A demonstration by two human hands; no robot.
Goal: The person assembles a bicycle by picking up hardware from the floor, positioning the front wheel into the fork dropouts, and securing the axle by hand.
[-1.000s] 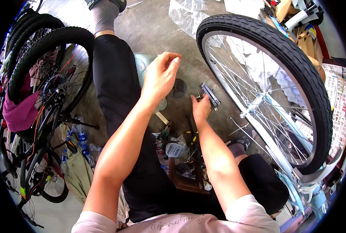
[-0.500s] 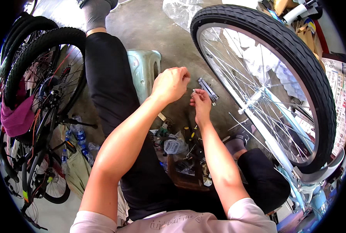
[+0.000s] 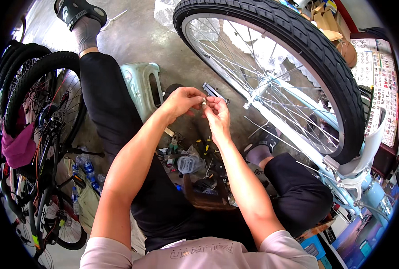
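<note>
My left hand (image 3: 180, 104) and my right hand (image 3: 218, 117) meet in front of me, fingertips close together. Between them is a small shiny metal piece (image 3: 204, 102), too small to name. My right thumb and fingers pinch it, and the left fingertips are closed at its other side. Just beyond the hands, a slim silver-grey metal tool or part (image 3: 212, 90) lies on the floor, partly hidden by my fingers. To the right stands the front wheel (image 3: 271, 83) of a light blue bicycle, its fork (image 3: 293, 127) running down toward the lower right.
A pale green plastic stool (image 3: 136, 87) stands beyond my left forearm. Below my hands lie loose tools and a clear plastic container (image 3: 189, 164). Several bicycles (image 3: 42, 125) crowd the left, with a magenta cloth (image 3: 18, 145) on one. Plastic bottles (image 3: 88, 168) lie beside them.
My left hand has come down to meet my right hand at the small metal piece. The view has shifted, so the wheel and stool appear farther left.
</note>
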